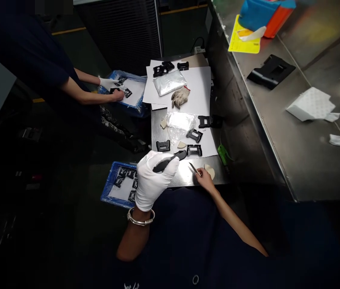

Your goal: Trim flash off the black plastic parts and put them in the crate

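My left hand (154, 178), in a white glove, is closed around a black plastic part (181, 154) held above the steel table's front edge. Its far end sticks out past my fingers, and the glove hides the rest. My bare right hand (206, 180) grips a slim pointed knife (194, 168), its tip directed up and left toward the part but apart from it. Beside that hand lies a round beige pad (210, 171). Just beyond my hands are a black frame-shaped part (194, 150), another such part (163, 145) and a beige wedge-shaped piece (182, 145).
A blue tray (105, 194) of black parts sits at lower left. Further back are clear plastic bags (170, 82) and a crumpled glove (180, 97) on white sheets. A co-worker's hands (117, 95) handle parts over another blue tray (139, 105). A green tool (223, 153) hangs by the steel counter (266, 148).
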Action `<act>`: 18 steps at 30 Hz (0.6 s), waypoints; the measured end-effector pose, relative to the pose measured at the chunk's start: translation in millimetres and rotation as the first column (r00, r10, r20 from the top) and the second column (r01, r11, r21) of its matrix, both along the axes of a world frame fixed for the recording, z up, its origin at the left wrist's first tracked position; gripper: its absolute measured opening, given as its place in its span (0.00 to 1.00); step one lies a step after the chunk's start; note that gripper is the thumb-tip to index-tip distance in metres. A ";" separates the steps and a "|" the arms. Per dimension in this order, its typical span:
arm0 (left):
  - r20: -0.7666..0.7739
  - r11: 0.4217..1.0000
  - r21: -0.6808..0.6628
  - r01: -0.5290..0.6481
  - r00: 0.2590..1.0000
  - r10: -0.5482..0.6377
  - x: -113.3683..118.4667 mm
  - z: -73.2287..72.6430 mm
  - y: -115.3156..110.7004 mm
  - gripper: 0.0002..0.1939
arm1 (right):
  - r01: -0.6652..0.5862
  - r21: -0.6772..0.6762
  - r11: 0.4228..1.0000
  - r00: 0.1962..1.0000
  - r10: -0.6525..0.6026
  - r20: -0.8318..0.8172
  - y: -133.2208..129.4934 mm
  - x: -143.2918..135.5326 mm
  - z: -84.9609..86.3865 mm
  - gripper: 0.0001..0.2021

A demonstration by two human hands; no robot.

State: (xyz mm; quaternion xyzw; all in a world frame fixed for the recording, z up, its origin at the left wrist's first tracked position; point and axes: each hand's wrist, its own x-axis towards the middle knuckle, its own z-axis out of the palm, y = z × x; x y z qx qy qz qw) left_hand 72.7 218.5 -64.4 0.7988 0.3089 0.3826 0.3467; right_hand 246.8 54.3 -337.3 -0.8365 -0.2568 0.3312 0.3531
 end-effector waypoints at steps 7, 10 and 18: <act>0.006 1.000 0.019 -0.017 1.000 0.017 -4.5 -0.1 -1.7 0.02 | -0.106 -0.091 0.990 0.993 0.111 0.045 2.9 3.3 -26.1 0.13; 0.009 0.999 0.022 0.032 0.999 -0.032 -7.9 0.0 -2.9 0.07 | -0.152 -0.119 0.981 0.982 0.164 0.095 5.0 5.5 -31.2 0.13; 0.025 0.998 0.051 0.038 0.999 -0.039 -6.4 1.5 -4.0 0.11 | -0.241 -0.196 0.950 0.931 0.284 0.228 23.3 2.4 -31.0 0.09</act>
